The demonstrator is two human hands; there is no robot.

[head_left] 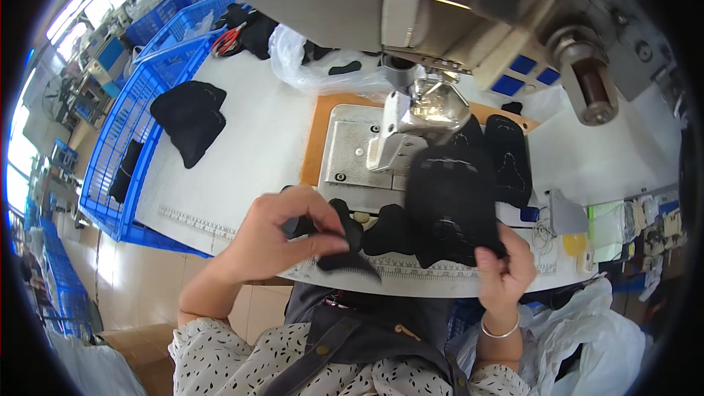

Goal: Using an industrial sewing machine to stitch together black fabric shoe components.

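In front of the sewing machine [422, 110], my right hand [504, 268] pinches the lower right corner of a large black fabric piece [451, 198] with pale stitch marks. My left hand [293, 231] is to its left, thumb and fingers closed on a small black fabric piece [348, 264], blurred at its lower end. Between the hands, small dark fabric pieces [385, 231] lie along the table's near edge. Another stitched black piece [510, 161] rests right of the machine's needle area, partly behind the large one.
A stack of black pieces [192, 121] lies on the white table [249, 117] at left, beside a blue plastic basket [110, 169]. Red-handled scissors [229, 40] and a clear plastic bag [290, 59] are farther back. A ruler strip [194, 221] follows the near edge.
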